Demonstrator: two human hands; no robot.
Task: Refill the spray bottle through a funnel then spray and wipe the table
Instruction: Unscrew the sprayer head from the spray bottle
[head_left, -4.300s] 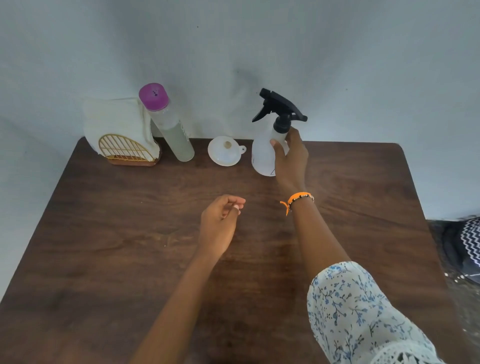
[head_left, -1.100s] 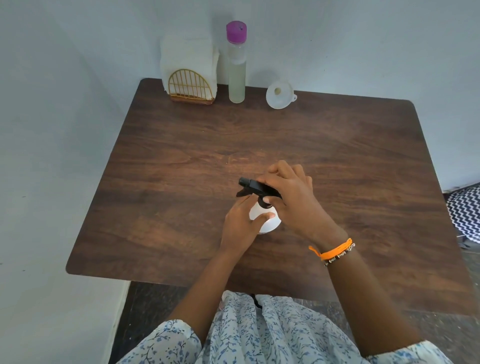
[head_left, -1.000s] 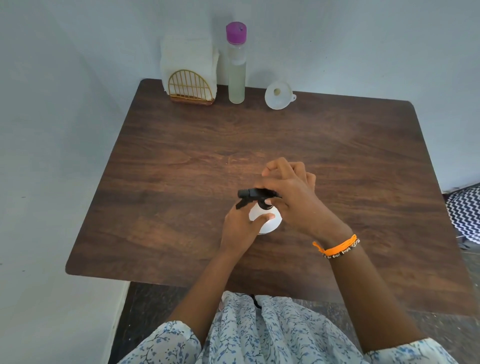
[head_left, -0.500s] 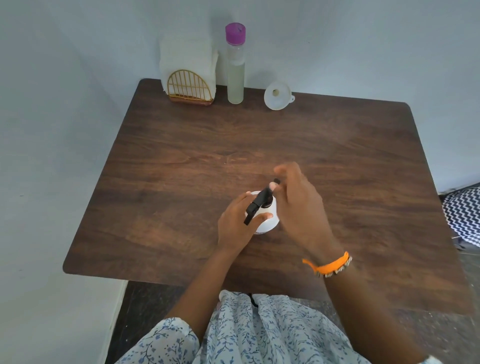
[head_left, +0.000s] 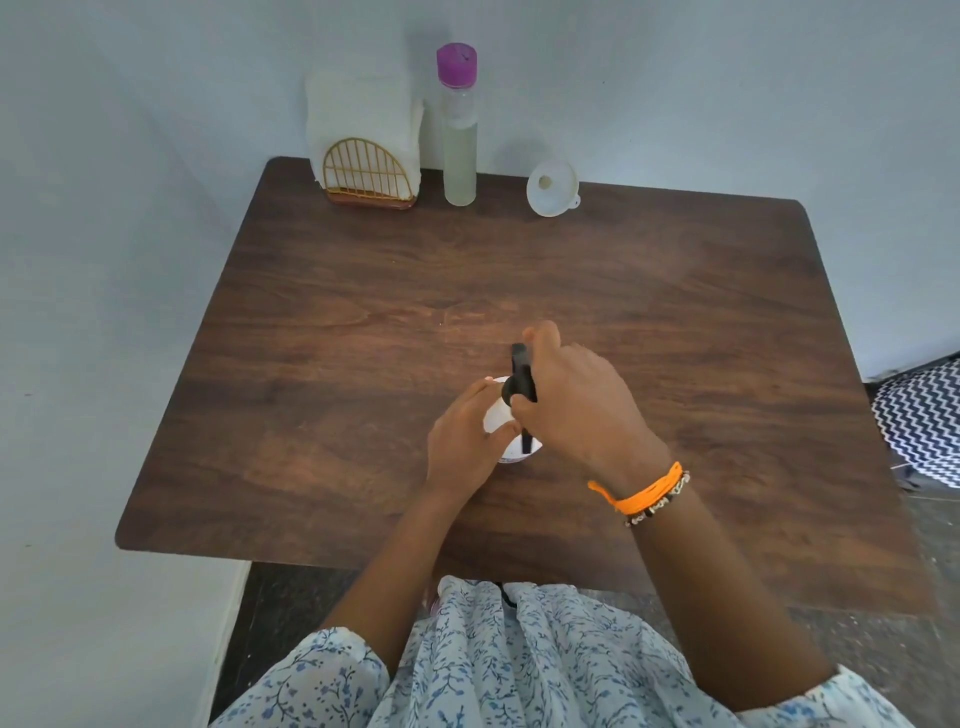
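Left hand (head_left: 460, 441) grips spray bottle (head_left: 498, 418) body on table (head_left: 363, 338); right hand (head_left: 576, 405) grasps black trigger head (head_left: 521, 374).

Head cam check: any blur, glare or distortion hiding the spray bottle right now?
Head view: the right hand is slightly motion-blurred on the black spray head; the left hand and white bottle body read sharper. A soft sheen on the table, no harsh glare. Wide-angle bowing curves the table edges.
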